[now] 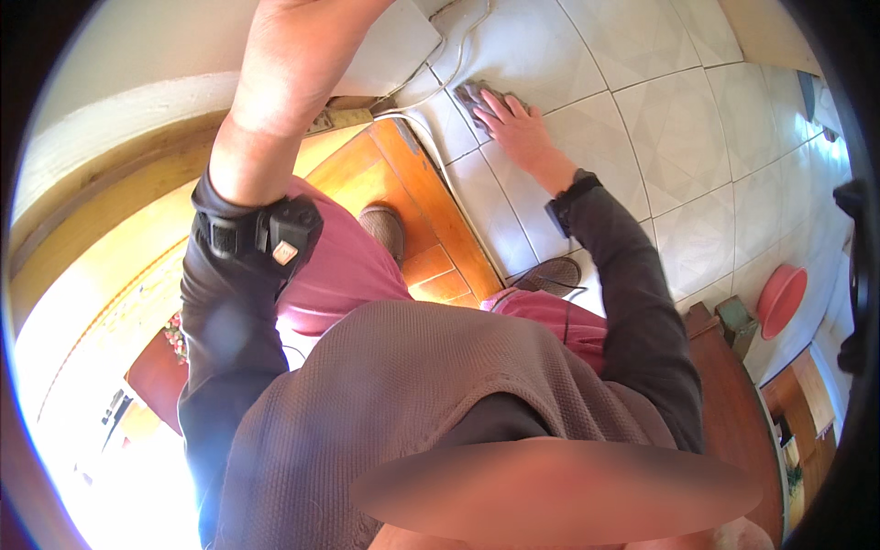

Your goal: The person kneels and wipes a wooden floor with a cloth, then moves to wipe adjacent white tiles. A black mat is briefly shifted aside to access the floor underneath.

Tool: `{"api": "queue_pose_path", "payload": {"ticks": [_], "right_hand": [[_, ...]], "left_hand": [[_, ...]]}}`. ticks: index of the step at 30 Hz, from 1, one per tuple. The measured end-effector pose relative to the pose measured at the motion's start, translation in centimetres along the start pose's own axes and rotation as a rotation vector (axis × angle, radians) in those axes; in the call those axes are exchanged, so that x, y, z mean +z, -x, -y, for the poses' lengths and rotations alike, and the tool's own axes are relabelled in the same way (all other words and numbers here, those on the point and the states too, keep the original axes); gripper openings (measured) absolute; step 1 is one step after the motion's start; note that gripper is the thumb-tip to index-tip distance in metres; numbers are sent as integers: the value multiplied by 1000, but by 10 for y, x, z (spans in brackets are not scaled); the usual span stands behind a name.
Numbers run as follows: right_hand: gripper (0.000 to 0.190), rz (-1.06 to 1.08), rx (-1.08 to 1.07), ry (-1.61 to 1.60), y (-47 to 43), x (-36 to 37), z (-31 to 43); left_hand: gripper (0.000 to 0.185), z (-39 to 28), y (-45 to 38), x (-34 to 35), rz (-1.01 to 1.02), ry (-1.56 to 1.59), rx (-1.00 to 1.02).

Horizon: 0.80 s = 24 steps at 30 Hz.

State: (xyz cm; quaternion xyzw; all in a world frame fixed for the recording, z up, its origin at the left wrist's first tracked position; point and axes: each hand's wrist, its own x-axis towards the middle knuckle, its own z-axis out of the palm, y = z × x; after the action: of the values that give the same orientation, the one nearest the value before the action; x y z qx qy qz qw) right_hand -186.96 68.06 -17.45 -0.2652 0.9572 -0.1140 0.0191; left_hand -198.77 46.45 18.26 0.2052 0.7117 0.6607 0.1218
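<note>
With fingers spread, my right hand point(517, 130) presses a grey cloth point(476, 103) flat against the white tiles point(570, 137). A pale cable point(462, 51) runs beside the cloth. My left arm reaches up past the top edge of the view, close to the camera; only the wrist and the heel of my left hand point(309, 41) show, and its fingers are out of the picture. Whether it touches or holds anything is hidden.
An orange wooden floor point(412, 199) meets the tiles along a dark edge, with a cable point(440, 158) following it. My slippered feet stand either side of that edge. A red basin point(782, 301) and a green block-like object point(737, 326) are at the right. A pale wall curves along the upper left.
</note>
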Motion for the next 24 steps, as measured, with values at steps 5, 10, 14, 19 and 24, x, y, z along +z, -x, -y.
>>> {"api": "queue_pose_path", "payload": {"ticks": [5,10,14,19,24], "right_hand": [[49,-27,273,195,-44,12,-49],[35,-198,734,107,-63,-20,-156],[33,-92,685,-76,-58,-29,-145],[49,10,112,111,-46,6,-28],[57,-91,114,91,-98,20,-13]], "left_hand": [[30,2,2,-14,-47,-9,-35],[29,6,2,-26,-26,-5,-34],[29,2,5,-24,2,-44,-67],[31,-4,3,-18,7,33,-170],[31,0,0,-18,-11,51,-178]]}}
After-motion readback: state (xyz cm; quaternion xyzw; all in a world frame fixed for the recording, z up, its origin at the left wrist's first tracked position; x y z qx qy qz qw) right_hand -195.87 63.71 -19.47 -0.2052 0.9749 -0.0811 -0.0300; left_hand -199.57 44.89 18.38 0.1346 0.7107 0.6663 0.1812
